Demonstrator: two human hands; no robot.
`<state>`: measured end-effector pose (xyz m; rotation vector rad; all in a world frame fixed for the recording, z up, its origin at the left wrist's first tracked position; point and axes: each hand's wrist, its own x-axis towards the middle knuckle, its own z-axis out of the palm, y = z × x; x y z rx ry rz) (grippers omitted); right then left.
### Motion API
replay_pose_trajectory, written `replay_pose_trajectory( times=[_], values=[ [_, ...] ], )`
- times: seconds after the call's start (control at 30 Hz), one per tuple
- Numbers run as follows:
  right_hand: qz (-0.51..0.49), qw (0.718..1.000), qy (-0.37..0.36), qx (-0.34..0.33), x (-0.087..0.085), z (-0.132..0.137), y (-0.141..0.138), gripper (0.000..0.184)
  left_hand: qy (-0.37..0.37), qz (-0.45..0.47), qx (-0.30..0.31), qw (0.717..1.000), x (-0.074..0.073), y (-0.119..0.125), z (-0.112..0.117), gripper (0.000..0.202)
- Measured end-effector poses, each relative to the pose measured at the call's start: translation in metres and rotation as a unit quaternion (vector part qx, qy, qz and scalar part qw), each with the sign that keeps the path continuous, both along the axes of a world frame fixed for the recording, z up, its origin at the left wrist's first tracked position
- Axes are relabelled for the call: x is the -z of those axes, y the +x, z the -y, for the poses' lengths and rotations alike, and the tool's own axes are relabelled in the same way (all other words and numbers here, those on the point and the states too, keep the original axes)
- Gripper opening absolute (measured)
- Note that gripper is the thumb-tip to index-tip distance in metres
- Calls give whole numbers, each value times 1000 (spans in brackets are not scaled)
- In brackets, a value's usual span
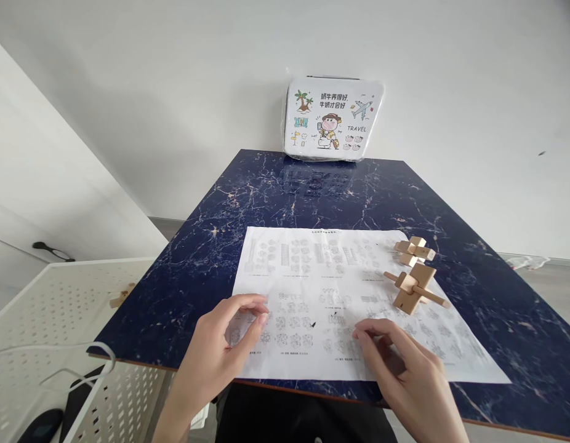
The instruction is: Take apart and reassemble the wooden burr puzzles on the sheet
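Note:
A white printed instruction sheet (322,289) with small puzzle diagrams lies flat on the table. Over its lower left part rests my left hand (227,338), loosely curled and holding nothing, with a small gap between thumb and fingers. At the lower right of the sheet is my right hand (400,363), thumb and forefinger tips together, nothing visible in them. Two wooden interlocking puzzles stand beyond that hand, apart from it. The nearer puzzle (412,286) has flat boards crossed by a round rod. Just behind it sits a smaller burr puzzle (415,251) of square blocks.
A white cartoon-printed case (333,120) in clear plastic leans on the wall at the back of the dark blue marbled table (313,203). To the left, a white perforated shelf (49,301) bears a wooden piece (121,296), a white cable (49,349) and a black mouse (42,426).

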<state>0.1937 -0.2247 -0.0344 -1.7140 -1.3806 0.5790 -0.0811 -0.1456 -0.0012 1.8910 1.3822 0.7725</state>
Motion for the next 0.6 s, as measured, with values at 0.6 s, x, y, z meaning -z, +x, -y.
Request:
replay_pose_trajectory(
  times=[0.6],
  values=[
    [31, 999, 0, -7, 3, 0, 3, 31, 41, -12, 4, 999, 7, -2, -2, 22]
  ],
)
